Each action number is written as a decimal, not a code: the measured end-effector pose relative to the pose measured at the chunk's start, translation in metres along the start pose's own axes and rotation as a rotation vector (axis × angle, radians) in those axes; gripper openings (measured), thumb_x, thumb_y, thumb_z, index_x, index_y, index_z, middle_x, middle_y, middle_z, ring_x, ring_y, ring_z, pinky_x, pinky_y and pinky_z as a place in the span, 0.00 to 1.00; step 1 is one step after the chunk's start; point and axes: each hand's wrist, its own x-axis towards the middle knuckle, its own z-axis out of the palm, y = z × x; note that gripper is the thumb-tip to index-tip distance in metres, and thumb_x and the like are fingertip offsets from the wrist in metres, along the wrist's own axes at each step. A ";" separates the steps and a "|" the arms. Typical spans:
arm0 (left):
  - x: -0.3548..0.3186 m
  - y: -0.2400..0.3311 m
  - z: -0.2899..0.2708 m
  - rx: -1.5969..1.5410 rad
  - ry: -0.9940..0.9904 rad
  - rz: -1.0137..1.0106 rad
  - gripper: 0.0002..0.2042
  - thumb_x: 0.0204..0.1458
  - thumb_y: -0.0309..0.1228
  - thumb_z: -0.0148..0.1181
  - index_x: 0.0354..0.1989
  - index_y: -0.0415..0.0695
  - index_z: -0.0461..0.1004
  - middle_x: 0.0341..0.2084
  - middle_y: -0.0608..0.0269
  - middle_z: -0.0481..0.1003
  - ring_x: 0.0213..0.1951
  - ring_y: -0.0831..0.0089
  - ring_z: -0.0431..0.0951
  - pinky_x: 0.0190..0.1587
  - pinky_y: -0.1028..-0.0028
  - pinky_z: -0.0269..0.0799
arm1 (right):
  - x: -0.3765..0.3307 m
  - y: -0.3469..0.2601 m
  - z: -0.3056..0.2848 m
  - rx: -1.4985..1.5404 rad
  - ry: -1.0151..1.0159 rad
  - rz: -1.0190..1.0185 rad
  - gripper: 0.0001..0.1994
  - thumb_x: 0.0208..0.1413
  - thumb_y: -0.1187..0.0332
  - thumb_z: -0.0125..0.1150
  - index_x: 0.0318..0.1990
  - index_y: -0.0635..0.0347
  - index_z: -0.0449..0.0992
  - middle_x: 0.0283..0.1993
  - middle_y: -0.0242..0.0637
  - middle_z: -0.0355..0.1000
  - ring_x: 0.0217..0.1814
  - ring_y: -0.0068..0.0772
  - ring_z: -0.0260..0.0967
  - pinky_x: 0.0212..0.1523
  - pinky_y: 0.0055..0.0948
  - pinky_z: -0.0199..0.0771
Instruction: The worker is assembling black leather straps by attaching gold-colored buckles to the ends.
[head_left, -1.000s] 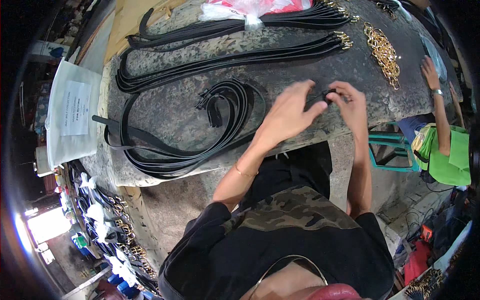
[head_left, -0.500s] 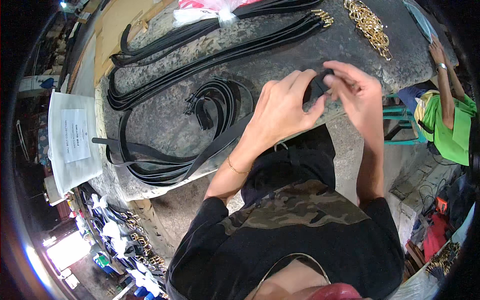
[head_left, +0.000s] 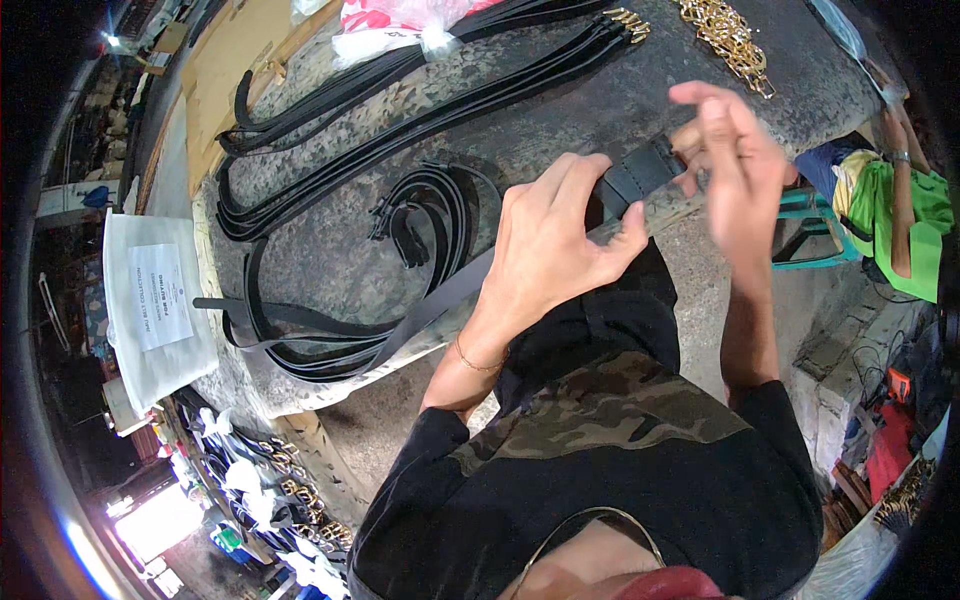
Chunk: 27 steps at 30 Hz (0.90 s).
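Observation:
A black belt (head_left: 640, 172) is gripped by my left hand (head_left: 555, 225) near its folded, stitched end, which lies over the table's front edge. My left fingers and thumb close around it, and the rest of the strap runs back leftward into a loose pile of black straps (head_left: 330, 352). Beside the folded end is my right hand (head_left: 742, 165), partly smeared by motion, its fingers apart. Some of its fingers are close to the end of the belt; whether they touch it I cannot tell. No buckle can be made out at the held end.
On the dark, worn table (head_left: 330, 200) lie a coiled belt bundle (head_left: 455, 215), long black straps (head_left: 420, 120) with gold tips, gold buckles (head_left: 728, 45) and a plastic bag (head_left: 400, 25). A white container (head_left: 165, 300) stands left. Another person's arm (head_left: 897, 190) and a green stool (head_left: 815, 235) are right.
My right hand has moved up and right, its fingers spreading away from the belt end. More of the folded end now shows beyond my left hand. The whole view has shifted slightly.

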 end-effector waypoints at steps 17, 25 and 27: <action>-0.005 -0.005 -0.006 0.092 0.245 0.200 0.16 0.36 0.32 0.67 0.33 0.37 0.75 0.18 0.58 0.72 0.17 0.69 0.73 0.22 0.75 0.69 | -0.013 -0.011 -0.005 0.294 -0.088 -0.120 0.10 0.63 0.70 0.52 0.47 0.66 0.74 0.32 0.32 0.74 0.27 0.16 0.67 0.27 0.17 0.66; -0.007 0.002 -0.006 0.114 0.280 0.240 0.17 0.35 0.33 0.69 0.33 0.37 0.75 0.17 0.59 0.72 0.16 0.70 0.73 0.21 0.76 0.69 | -0.026 -0.013 -0.011 0.444 -0.250 -0.166 0.11 0.61 0.77 0.51 0.48 0.71 0.73 0.43 0.38 0.73 0.36 0.21 0.73 0.31 0.17 0.70; -0.007 0.002 -0.005 0.127 0.299 0.246 0.17 0.35 0.34 0.69 0.32 0.37 0.76 0.16 0.60 0.72 0.16 0.70 0.73 0.21 0.77 0.69 | -0.028 -0.012 -0.010 0.434 -0.229 -0.160 0.11 0.60 0.79 0.51 0.48 0.71 0.73 0.44 0.38 0.73 0.35 0.21 0.72 0.31 0.17 0.70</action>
